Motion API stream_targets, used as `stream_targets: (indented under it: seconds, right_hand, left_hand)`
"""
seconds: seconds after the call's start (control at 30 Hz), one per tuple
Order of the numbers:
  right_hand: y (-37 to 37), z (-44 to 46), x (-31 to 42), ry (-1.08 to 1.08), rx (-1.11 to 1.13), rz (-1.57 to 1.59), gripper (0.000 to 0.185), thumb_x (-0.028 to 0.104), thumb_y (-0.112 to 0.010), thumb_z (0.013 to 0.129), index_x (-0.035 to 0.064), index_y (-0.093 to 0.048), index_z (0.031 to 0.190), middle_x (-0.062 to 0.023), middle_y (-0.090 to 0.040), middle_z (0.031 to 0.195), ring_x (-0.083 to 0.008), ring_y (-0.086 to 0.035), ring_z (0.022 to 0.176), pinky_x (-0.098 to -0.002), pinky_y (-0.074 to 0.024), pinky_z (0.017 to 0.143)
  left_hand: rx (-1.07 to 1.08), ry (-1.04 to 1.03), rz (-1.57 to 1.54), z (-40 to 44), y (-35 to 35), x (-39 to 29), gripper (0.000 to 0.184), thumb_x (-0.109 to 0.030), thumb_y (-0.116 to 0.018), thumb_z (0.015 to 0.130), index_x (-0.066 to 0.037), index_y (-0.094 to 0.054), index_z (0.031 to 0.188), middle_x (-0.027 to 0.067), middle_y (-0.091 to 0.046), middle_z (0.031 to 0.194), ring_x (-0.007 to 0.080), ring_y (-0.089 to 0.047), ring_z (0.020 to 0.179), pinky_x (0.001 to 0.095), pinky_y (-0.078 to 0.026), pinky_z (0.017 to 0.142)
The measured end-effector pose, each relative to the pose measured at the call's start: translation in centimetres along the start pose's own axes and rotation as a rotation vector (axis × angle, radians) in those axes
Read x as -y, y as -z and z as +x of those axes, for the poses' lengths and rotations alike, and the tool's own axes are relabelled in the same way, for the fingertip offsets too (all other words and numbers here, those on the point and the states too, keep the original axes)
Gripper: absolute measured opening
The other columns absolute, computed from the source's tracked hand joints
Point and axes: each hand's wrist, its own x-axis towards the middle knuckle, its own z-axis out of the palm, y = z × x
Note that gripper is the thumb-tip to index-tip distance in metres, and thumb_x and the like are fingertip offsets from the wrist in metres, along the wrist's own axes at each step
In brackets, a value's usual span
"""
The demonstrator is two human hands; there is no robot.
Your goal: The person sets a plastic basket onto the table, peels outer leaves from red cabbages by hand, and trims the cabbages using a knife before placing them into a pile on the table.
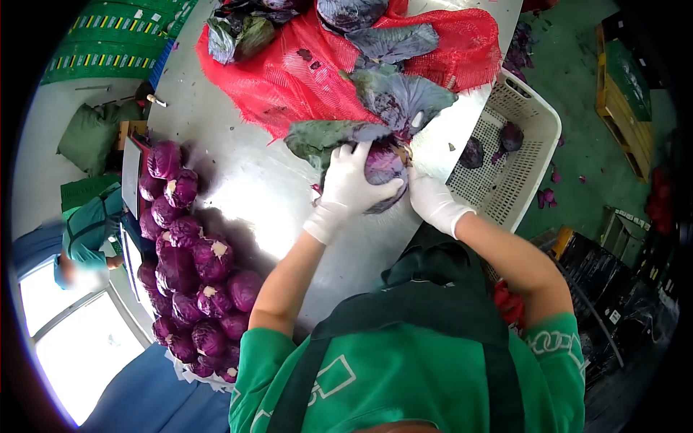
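Note:
A red cabbage (384,164) with large loose outer leaves (317,141) spread around it sits over the metal table. My left hand (351,180), in a white glove, grips it from the left, with the thumb across its near side. My right hand (432,196), also gloved, is closed against the right side by the pale stalk (406,151). Its fingertips are mostly hidden, so anything inside them cannot be made out. Just beyond, a broad purple-green leaf (404,97) lies partly over a red mesh sack (289,86).
Trimmed red cabbages (198,267) are piled at the table's left. A white perforated crate (538,144) holding a few dark pieces stands to the right. More untrimmed cabbages (350,13) lie on the sack. Another person (90,231) stands at far left. Leaf scraps litter the green floor.

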Motion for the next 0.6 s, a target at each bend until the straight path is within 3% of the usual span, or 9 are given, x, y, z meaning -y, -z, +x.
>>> stream_targets:
  seconds: [0.1,0.13,0.17,0.23,0.27,0.3,0.43,0.47,0.6]
  right_hand:
    - [0.0,0.0,-0.1,-0.017,0.008,0.088,0.027,0.006,-0.043,0.089,-0.0070,-0.045,0.112,-0.0308,-0.064,0.081,-0.0474,-0.063,0.078,-0.0543,-0.0501,0.072]
    - [-0.1,0.1,0.0,-0.057,0.075,0.104,0.041,0.009,-0.045,0.089,-0.0056,-0.041,0.128,-0.0325,-0.063,0.084,-0.0481,-0.063,0.079,-0.0539,-0.0496,0.074]
    - [0.5,0.0,0.4,-0.041,0.070,0.087,0.041,0.009,-0.045,0.089,-0.0056,-0.041,0.128,-0.0325,-0.063,0.084,-0.0481,-0.063,0.079,-0.0539,-0.0496,0.074]
    - [1.1,-1.1,1.5,-0.097,0.022,0.274,0.060,0.011,-0.049,0.088,0.0030,-0.031,0.145,-0.0318,-0.063,0.085,-0.0478,-0.063,0.078,-0.0530,-0.0490,0.073]
    - [0.7,-1.4,1.8,-0.068,-0.020,0.306,0.072,0.010,-0.052,0.087,0.0131,-0.022,0.152,-0.0302,-0.064,0.085,-0.0467,-0.063,0.078,-0.0525,-0.0484,0.073]
    - [0.4,-1.7,2.3,-0.061,-0.015,0.313,0.072,0.010,-0.052,0.087,0.0131,-0.022,0.152,-0.0302,-0.064,0.085,-0.0467,-0.063,0.078,-0.0525,-0.0484,0.073]
    - [0.1,-3.4,4.3,0.218,-0.254,0.320,0.073,0.011,-0.053,0.086,0.0171,-0.022,0.152,-0.0247,-0.065,0.083,-0.0431,-0.063,0.071,-0.0525,-0.0503,0.067]
    - [0.2,-3.5,4.4,0.212,-0.297,0.271,0.073,0.010,-0.053,0.086,0.0189,-0.023,0.152,-0.0236,-0.065,0.083,-0.0422,-0.064,0.071,-0.0518,-0.0505,0.067]
    - [1.0,-4.9,3.7,0.034,-0.327,0.340,0.070,0.008,-0.055,0.085,0.0210,-0.031,0.150,-0.0218,-0.064,0.081,-0.0397,-0.064,0.072,-0.0483,-0.0506,0.068]
  left_hand:
    - [-0.030,-0.006,0.047,-0.6,0.4,0.5,0.086,-0.039,-0.083,0.066,-0.005,-0.047,0.135,0.0231,-0.052,0.127,0.0399,-0.048,0.119,0.0454,-0.038,0.105]
    - [-0.038,-0.060,-0.045,-1.2,0.4,1.5,0.085,-0.039,-0.083,0.065,-0.007,-0.047,0.134,0.0235,-0.052,0.126,0.0408,-0.049,0.117,0.0465,-0.039,0.103]
    - [-0.060,-0.130,-0.128,-1.2,0.8,2.7,0.084,-0.040,-0.083,0.064,-0.009,-0.048,0.134,0.0240,-0.051,0.125,0.0417,-0.049,0.114,0.0476,-0.041,0.101]
    - [-0.080,-0.169,-0.228,-3.8,0.9,4.8,0.085,-0.034,-0.085,0.065,-0.004,-0.046,0.135,0.0208,-0.052,0.126,0.0380,-0.048,0.120,0.0439,-0.039,0.104]
    - [-0.064,-0.149,-0.327,-5.0,1.3,4.6,0.086,-0.033,-0.086,0.065,-0.004,-0.046,0.135,0.0196,-0.053,0.125,0.0367,-0.049,0.119,0.0432,-0.038,0.105]
    - [-0.041,-0.129,-0.425,-5.7,2.1,3.8,0.087,-0.031,-0.087,0.064,-0.003,-0.045,0.136,0.0183,-0.053,0.125,0.0354,-0.050,0.119,0.0424,-0.038,0.105]
    - [-0.012,-0.061,-0.186,-7.2,1.6,1.6,0.079,-0.025,-0.087,0.062,-0.004,-0.050,0.129,0.0143,-0.056,0.121,0.0310,-0.053,0.114,0.0409,-0.041,0.102]
    - [-0.071,-0.059,-0.335,-7.1,0.9,1.5,0.072,-0.025,-0.087,0.062,-0.004,-0.054,0.122,0.0134,-0.057,0.119,0.0306,-0.055,0.113,0.0404,-0.042,0.100]
    - [-0.255,-0.248,-0.249,-7.3,-0.7,0.3,0.072,-0.026,-0.087,0.062,-0.004,-0.053,0.122,0.0148,-0.056,0.120,0.0329,-0.053,0.113,0.0426,-0.041,0.099]
